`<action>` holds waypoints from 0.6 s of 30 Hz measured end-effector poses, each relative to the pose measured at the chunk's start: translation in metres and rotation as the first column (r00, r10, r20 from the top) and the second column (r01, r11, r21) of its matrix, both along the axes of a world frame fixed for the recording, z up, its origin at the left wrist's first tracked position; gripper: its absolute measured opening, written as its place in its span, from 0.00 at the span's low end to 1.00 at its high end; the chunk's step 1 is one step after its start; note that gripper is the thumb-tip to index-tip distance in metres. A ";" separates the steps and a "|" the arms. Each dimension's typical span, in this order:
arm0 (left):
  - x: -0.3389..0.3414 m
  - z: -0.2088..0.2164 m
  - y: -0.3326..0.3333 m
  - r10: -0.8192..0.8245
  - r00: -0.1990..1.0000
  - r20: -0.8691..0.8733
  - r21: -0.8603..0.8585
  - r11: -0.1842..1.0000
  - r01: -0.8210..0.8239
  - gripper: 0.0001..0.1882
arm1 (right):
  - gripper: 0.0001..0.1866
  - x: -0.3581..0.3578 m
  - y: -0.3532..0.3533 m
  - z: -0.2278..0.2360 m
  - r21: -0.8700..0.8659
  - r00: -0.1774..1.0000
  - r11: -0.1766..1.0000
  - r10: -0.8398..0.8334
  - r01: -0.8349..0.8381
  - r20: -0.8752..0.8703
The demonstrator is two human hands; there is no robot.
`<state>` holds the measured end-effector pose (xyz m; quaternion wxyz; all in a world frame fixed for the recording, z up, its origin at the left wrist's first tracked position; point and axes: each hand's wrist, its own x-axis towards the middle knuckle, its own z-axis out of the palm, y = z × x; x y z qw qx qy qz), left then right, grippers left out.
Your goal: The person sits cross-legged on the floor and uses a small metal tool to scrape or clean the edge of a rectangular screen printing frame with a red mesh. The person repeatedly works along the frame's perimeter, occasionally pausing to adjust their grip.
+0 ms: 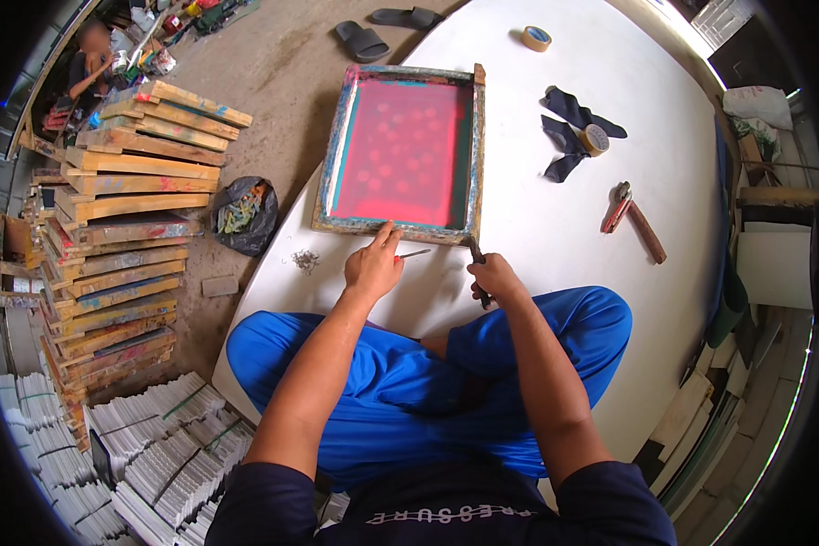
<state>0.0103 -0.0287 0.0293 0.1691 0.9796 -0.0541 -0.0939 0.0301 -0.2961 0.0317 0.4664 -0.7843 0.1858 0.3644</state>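
- Currently, in the head view, the step in hand appears to be work with the dark tool point(475, 248) at the near right corner of the frame point(479, 136).
- Right hand point(498, 277): clenched around the dark tool, its tip at that corner.
- Left hand point(373, 269): grasps the thin tool point(416, 253); fingertips rest at the near rail.
- Frame: lies on the white board point(537, 246), just beyond both hands.
- Next move: probably calls for a steady frame and firm tool grip.

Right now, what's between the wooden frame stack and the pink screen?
A black bag holding colourful bits, on the floor, then the white board's edge, in the head view.
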 end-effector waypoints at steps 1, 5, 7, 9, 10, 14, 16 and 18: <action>0.000 0.000 0.000 0.000 1.000 -0.002 -0.003 1.000 0.000 0.31 | 0.16 0.002 0.000 -0.002 -0.007 1.000 1.000 0.010 -0.010 -0.006; 0.000 -0.006 0.002 0.006 1.000 0.008 -0.019 1.000 -0.005 0.31 | 0.15 0.011 -0.001 -0.003 -0.035 0.997 0.998 0.056 -0.058 -0.049; 0.000 -0.005 0.001 0.010 1.000 -0.005 -0.019 1.000 -0.010 0.31 | 0.15 0.014 0.000 0.010 -0.052 0.994 0.996 0.066 -0.071 -0.085; 0.000 -0.004 0.000 0.012 1.000 -0.011 -0.019 1.000 -0.012 0.31 | 0.14 0.020 0.003 0.019 -0.092 0.989 0.991 0.084 -0.096 -0.124; 0.000 -0.004 -0.001 0.012 1.000 -0.015 -0.019 1.000 -0.012 0.31 | 0.14 0.021 0.006 0.021 -0.111 0.985 0.988 0.092 -0.108 -0.144; 0.000 -0.004 -0.002 0.014 1.000 -0.028 -0.017 1.000 -0.014 0.31 | 0.19 0.011 0.019 0.025 -0.242 0.990 0.962 0.107 -0.126 -0.090; 0.000 -0.006 -0.002 0.024 0.999 -0.040 -0.019 1.000 -0.024 0.31 | 0.20 -0.001 0.028 0.026 -0.292 0.997 0.954 0.070 -0.072 -0.016; 0.002 0.003 -0.007 0.030 0.999 -0.042 -0.018 0.999 -0.031 0.30 | 0.20 -0.016 0.026 -0.003 -0.375 0.985 0.926 0.095 -0.034 0.145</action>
